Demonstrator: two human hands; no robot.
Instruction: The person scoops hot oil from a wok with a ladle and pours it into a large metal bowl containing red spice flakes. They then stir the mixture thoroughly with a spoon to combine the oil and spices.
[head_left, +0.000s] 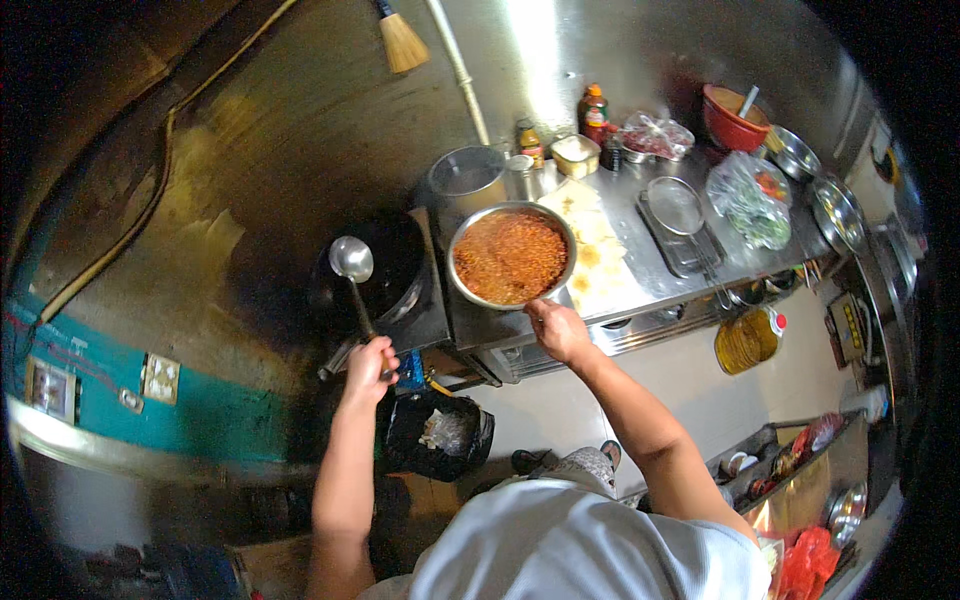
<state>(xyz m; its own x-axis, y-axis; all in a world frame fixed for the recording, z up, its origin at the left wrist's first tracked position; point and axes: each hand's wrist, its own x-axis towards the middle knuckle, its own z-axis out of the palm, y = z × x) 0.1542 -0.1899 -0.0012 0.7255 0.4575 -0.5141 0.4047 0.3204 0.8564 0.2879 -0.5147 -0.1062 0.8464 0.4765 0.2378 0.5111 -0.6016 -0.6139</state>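
Observation:
My left hand (367, 371) is wrapped around the handle of a steel ladle (352, 259). The ladle's round bowl is over a dark wok (394, 270), whose inside is mostly in shadow. At the near rim of a round metal basin (574, 259), my right hand (556, 328) pinches the edge. Reddish-brown, grainy food in oily liquid (511, 256) fills the basin almost to its rim. It stands at the left end of the steel counter (652, 289), beside the wok stove.
Behind the basin stands a deep pot (467, 176). Flatbread-like sheets (592, 255) lie to its right, then a wire strainer (675, 206) on a tray. Bagged vegetables (750, 202) and a red bowl (735, 116) sit farther right. A lined bin (442, 435) and oil jug (746, 341) are below.

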